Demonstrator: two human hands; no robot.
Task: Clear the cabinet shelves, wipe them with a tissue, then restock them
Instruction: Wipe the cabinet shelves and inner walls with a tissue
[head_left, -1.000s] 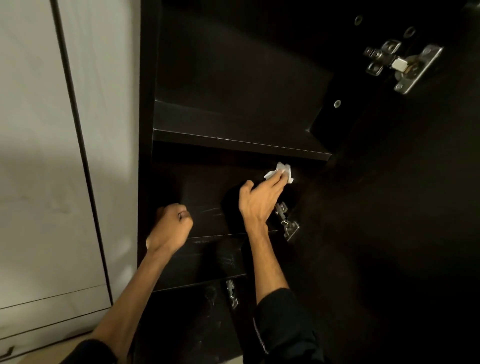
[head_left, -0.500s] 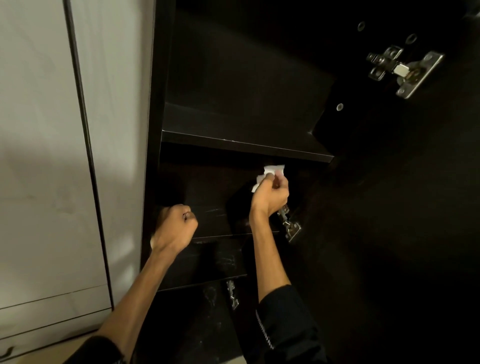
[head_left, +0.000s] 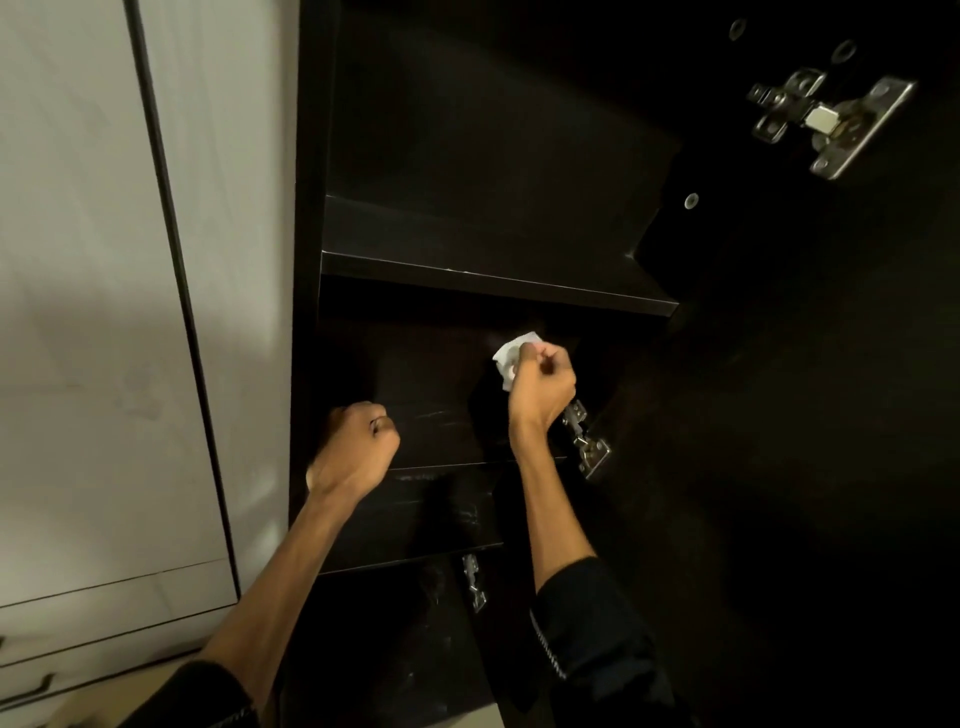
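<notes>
**Wiping middle shelf, tissue bunched in right hand**

Right hand (head_left: 543, 387) grip closed tight, fingers curled round a crumpled white tissue (head_left: 511, 353) that pokes out on the thumb side. Tissue sits at the back right of the middle shelf (head_left: 431, 421), under the upper shelf (head_left: 467, 244); can't tell if it touches the shelf board or the back panel. Left hand (head_left: 358, 449) is a fist at the shelf's front left corner, against the cabinet's side panel (head_left: 309, 260); can't tell whether it holds anything. Visible shelves look bare, dark, with pale scuffs on the middle one and the lower shelf (head_left: 441, 512). Hinges: one top right (head_left: 826, 122), one just beside the right wrist (head_left: 584, 439).

Step in hand, as I judge it: wipe phase, clearing done, restock not started. Next move likely calls for dragging the tissue across toward the left, keeping clear of the hinge, then doing the lower shelf.
</notes>
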